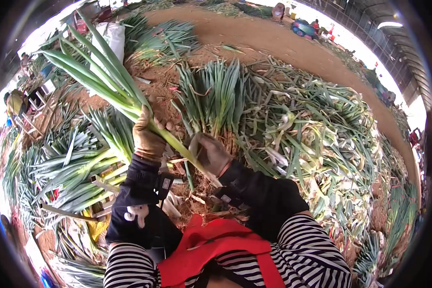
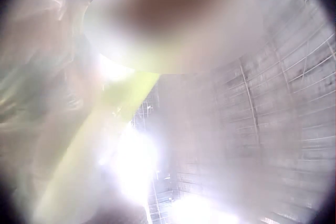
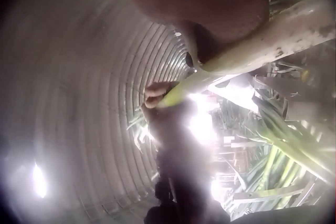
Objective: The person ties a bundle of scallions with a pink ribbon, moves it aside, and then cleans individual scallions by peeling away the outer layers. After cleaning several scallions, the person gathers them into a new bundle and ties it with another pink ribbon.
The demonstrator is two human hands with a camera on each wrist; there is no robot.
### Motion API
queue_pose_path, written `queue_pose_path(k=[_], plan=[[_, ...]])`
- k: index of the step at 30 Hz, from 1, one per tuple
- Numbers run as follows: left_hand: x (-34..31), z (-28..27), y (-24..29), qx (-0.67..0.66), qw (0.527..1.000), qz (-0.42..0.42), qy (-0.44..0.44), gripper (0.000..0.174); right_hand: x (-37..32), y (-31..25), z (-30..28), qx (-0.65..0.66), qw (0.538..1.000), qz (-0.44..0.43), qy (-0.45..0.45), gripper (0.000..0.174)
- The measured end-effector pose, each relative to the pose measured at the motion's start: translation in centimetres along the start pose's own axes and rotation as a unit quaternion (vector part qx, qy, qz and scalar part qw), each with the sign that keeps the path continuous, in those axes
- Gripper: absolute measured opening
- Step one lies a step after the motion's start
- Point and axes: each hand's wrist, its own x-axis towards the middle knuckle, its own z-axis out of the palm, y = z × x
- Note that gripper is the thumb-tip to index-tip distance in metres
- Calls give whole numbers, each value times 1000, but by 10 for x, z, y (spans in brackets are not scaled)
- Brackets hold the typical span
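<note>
On the left, the long green leaves [image 1: 108, 79] stick far out past the hand, so I think they could flop or bend if the onion tips. The left hand [image 1: 149, 139] has its fingers curled round the big green onion [image 1: 178, 146], about where the leaves meet the stem. If that hand squeezes too hard, the stem could get squashed; if it is too loose, the onion could twist and slip.

The onion is up in the air in front of the person's tummy, on a slant, with its leafy top to the left and its pale end down to the right.

The right hand [image 1: 211, 153] is bent in at the lower stem. It looks to me like it is pinching a thin strip [image 3: 192, 50] that joins the stem, but I can't see the fingertips well. A hard tug might rip the strip short, or tear good skin off too.

Behind the hands is a bunch of green onions [image 1: 221, 96], and right of it a big messy heap of leaves [image 1: 321, 144]
</note>
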Motion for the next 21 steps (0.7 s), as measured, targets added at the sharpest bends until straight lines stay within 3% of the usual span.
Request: queue_pose_path(k=[2, 4, 5, 6, 8, 12, 15, 16, 19, 20, 21], plan=[[5, -11, 8, -2, 999, 2, -50, 33, -1, 4, -10, 40, 996, -10, 81, 17], [11, -23, 17, 22, 999, 20, -30, 34, 3, 5, -29, 52, 997, -19, 62, 16], [13, -28, 21, 4, 999, 24, -41, 34, 0, 0, -31, 29, 997, -8, 74, 16], [12, -26, 25, 16, 999, 37, 7, 35, -2, -4, -33, 6, 996, 3, 84, 16], [16, -36, 35, 41, 996, 66, 35, 36, -7, -7, -42, -51, 998, 22, 41, 17], [20, -57, 66, 54, 992, 82, 74, 39, -21, -16, -33, -172, 979, 81, 75, 24], [22, -79, 85, 76, 986, 99, 107, 42, -29, -20, -42, -427, 889, 163, -7, 38], [23, -86, 91, 73, 985, 104, 119, 42, -33, -22, -35, -425, 889, 167, -10, 38], [23, -103, 108, 78, 973, 131, 175, 39, -40, -25, -28, -611, 749, 227, -122, 49], [23, -107, 114, 79, 972, 132, 178, 39, -43, -25, -29, -610, 748, 229, -125, 49], [22, -112, 118, 79, 967, 127, 206, 38, -46, -25, -29, -619, 716, 295, -132, 46]])
